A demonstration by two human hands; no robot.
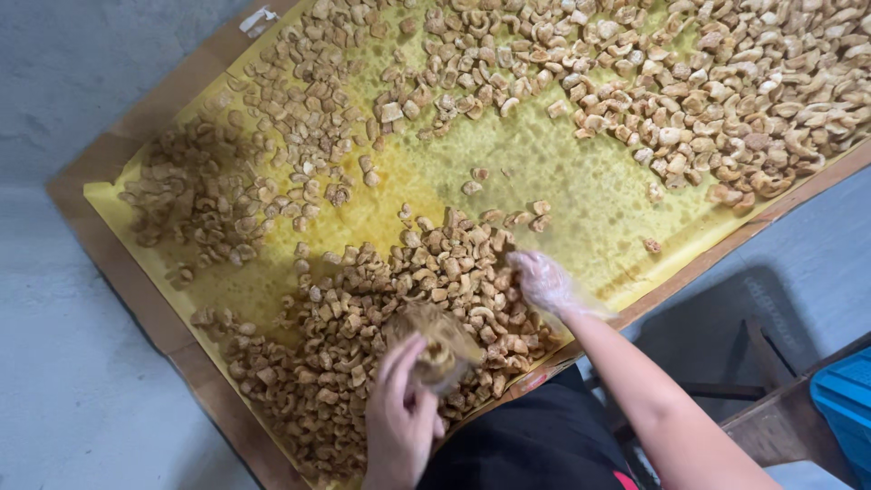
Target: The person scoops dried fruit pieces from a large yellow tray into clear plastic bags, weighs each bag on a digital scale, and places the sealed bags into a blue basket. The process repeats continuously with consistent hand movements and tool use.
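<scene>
Floor (63,299): a grey concrete surface is seen around the whole work area, widest from 7 to 10 o'clock.
Board (122,127): a brown cardboard sheet is laid at a slant on the floor; its bare edge is exposed at 9 o'clock and along the 4 o'clock side.
Yellow paper (544,172): an oil-stained sheet is spread over the board; its barest patch is found just right of centre.
Fried pieces (726,82): puffed, light brown pieces are scattered on the paper, most densely at 1 to 2 o'clock and in a heap at 6 o'clock.
Stool (771,390): a dark wooden frame is seen at 4 o'clock, beside a blue object (844,399) at the right edge.
Right hand (543,279): covered by a thin clear glove, it is laid on the right edge of the near heap, fingers loosely curled over the pieces; whether any are gripped cannot be told.
Left hand (399,417): bare, at 6 o'clock, it is closed around a small clear bag.
Bag (440,345): partly filled with fried pieces, it is held just above the near heap.
</scene>
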